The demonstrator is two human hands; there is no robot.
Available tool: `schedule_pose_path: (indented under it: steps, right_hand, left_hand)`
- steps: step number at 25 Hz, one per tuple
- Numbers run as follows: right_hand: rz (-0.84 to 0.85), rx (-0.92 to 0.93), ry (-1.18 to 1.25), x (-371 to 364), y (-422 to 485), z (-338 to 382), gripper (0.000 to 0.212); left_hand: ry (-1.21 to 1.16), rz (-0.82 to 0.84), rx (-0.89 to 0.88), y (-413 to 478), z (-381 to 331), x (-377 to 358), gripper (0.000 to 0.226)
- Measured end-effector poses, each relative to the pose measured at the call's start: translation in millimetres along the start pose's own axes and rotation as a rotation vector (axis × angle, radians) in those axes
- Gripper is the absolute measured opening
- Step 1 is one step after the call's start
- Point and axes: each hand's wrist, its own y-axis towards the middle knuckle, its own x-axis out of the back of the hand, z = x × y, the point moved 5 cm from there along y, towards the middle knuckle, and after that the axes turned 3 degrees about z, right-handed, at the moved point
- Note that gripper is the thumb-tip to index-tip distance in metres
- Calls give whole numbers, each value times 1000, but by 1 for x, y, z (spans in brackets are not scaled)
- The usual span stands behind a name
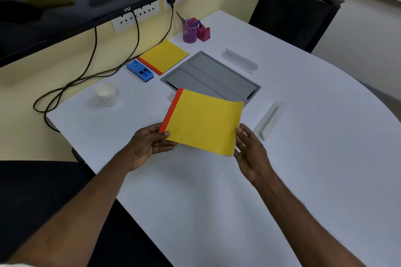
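Note:
A yellow notebook with a red spine (pixel 204 120) is held above the white table (pixel 217 191), tilted toward me. My left hand (pixel 147 145) pinches its near left corner by the spine, thumb on the cover. My right hand (pixel 249 149) grips the near right edge, with the fingers behind the book. A second yellow notebook with a red spine (pixel 165 55) lies flat at the far side of the table.
A grey cable hatch (pixel 219 71) is set in the table behind the held book. Also on the table are a blue eraser (pixel 140 71), stacked paper cups (pixel 106 93), a purple pen holder (pixel 189 31), a pink tape dispenser (pixel 204 31) and two white name stands (pixel 239 60) (pixel 270 120). A black chair (pixel 293 13) stands far right.

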Motion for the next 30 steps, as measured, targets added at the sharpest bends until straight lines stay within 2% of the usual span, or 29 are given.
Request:
schedule_pose_path:
  steps: [4, 7, 13, 16, 19, 24, 27, 30]
  right_hand:
    - [85, -7, 268, -27, 1, -14, 48]
    - [148, 63, 158, -49, 8, -23, 36]
    - [132, 129, -128, -68, 40, -29, 34]
    - [166, 126, -154, -78, 56, -34, 43]
    - [158, 159, -160, -89, 75, -39, 41]
    - [134, 185, -226, -113, 126, -17, 20]
    - [136, 128, -241, -128, 171, -4, 11]
    - [126, 130, -333, -137, 216, 9, 22]
  left_hand:
    - [-59, -53, -88, 12, -1, -20, 35]
    - [-136, -81, -114, 19, 4, -31, 35]
    - [-158, -124, -114, 32, 10, -26, 44]
    - [-136, -145, -123, 41, 8, -19, 47]
    - [-112, -166, -169, 52, 4, -19, 48]
    - [409, -398, -272, 75, -7, 20, 33]
    - [734, -540, -291, 94, 4, 64, 44]
    - [1151, -526, -205, 122, 25, 96, 59]
